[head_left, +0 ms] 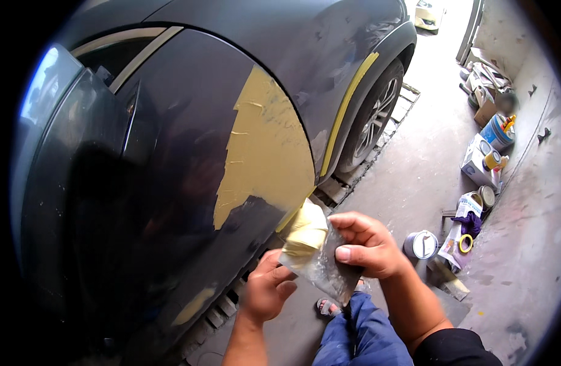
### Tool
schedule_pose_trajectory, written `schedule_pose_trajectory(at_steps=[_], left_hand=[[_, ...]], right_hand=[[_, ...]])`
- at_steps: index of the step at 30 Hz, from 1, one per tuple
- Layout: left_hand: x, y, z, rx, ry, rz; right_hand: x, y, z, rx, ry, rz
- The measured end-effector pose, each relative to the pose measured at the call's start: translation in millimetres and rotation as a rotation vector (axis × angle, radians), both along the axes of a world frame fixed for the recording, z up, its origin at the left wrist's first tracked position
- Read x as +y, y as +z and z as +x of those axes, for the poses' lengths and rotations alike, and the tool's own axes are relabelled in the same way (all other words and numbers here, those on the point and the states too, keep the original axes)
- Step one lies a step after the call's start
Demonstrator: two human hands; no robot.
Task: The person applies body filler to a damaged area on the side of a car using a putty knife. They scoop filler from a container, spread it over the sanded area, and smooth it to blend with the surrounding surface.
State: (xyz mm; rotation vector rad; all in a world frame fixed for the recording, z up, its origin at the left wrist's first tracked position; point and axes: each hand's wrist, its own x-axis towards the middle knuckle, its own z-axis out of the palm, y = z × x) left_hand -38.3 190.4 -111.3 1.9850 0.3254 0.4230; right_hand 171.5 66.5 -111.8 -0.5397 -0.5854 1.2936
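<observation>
My right hand grips a flat grey putty board, its thumb on top and fingers along the far edge. A thick lump of pale yellow body filler sits on the board's left part. My left hand is at the board's left corner with its fingers curled; whether it holds the board or something behind it is hidden. Just beyond, the dark car door carries a broad patch of yellow filler with ridged edges. A smaller filler patch lies low on the car's side.
A yellow strip lines the wheel arch over the wheel. Along the right wall stand a lidded can, a yellow tape roll, a white box and a blue bucket. A metal grate runs beside the car.
</observation>
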Motion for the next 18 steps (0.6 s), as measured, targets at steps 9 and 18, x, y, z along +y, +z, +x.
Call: schedule_pose_trajectory(at_steps=[9,18], left_hand=[[-15,-26,-3,-0.38,-0.22,-1.579],[-28,-20,-3,-0.56,-0.259,-1.734]], right_hand=[[10,52,27,-0.935,0.112,0.375],[77,30,43,-1.62,-0.934,-0.199]])
